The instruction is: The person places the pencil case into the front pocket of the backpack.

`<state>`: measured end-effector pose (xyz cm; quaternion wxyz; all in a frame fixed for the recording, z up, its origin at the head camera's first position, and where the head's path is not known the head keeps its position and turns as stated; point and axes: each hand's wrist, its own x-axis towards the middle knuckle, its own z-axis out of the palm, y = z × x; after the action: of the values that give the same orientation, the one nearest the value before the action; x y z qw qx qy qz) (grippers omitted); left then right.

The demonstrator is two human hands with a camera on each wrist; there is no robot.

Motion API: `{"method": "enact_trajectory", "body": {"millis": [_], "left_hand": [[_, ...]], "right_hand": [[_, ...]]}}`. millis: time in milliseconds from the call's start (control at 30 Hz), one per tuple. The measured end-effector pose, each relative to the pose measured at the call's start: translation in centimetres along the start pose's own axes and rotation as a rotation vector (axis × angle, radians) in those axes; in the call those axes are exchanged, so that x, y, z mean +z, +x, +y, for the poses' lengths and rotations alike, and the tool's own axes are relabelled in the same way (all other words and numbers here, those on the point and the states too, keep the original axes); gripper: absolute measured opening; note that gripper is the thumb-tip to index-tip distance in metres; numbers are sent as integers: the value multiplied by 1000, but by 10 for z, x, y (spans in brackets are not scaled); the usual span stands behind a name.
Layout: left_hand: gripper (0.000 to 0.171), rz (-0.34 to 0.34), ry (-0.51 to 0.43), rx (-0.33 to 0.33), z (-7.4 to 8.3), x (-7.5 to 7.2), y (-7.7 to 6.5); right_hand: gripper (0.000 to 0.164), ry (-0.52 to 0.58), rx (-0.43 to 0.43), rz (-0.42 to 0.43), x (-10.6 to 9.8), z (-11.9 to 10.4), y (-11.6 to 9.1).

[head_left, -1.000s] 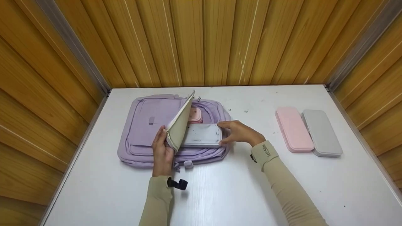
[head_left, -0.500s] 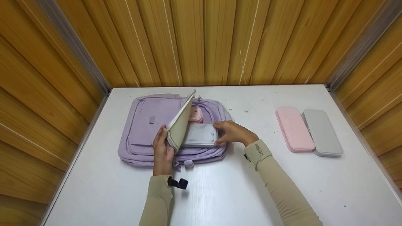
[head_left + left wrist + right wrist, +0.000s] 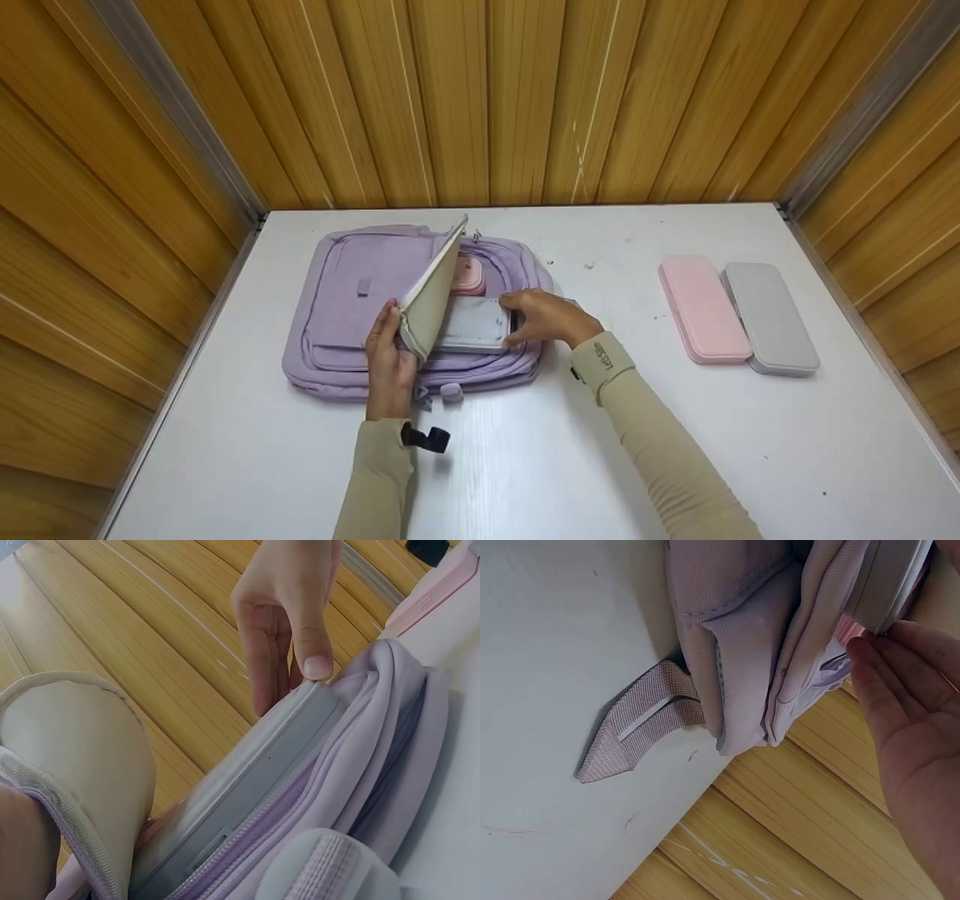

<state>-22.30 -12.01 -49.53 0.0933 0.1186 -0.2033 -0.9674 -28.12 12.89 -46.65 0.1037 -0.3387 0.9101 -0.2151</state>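
Observation:
A lavender backpack (image 3: 360,307) lies flat on the white table. My left hand (image 3: 391,375) grips the edge of its front pocket flap (image 3: 436,307) and keeps it lifted, cream lining showing. A light grey hard case (image 3: 474,322) lies partly under the flap, its left end hidden. My right hand (image 3: 551,319) holds the case's right end between thumb and fingers. In the left wrist view the thumb presses the corner of the case (image 3: 247,780), beside the open zipper. Behind it, a pink case (image 3: 469,275) sits in the pocket, partly covered by the flap.
Another pink case (image 3: 703,309) and a grey case (image 3: 770,319) lie side by side at the table's right. A zipper pull (image 3: 451,392) hangs at the backpack's near edge. Wood-patterned walls (image 3: 517,105) enclose the table (image 3: 525,465).
My right hand has moved left, sliding the light grey case further under the flap. My left hand and the flap have stayed in place.

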Motion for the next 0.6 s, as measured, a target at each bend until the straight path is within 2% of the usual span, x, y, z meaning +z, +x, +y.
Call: {"method": "enact_trajectory", "body": {"millis": [200,600], "left_hand": [[19,-4,-15,-7,1,0,0],[17,-4,-8,0,1,0,1]], "right_hand": [[53,-32,-41,10,3,-4,7],[39,-11,-36,17,15,-9,16]]}}
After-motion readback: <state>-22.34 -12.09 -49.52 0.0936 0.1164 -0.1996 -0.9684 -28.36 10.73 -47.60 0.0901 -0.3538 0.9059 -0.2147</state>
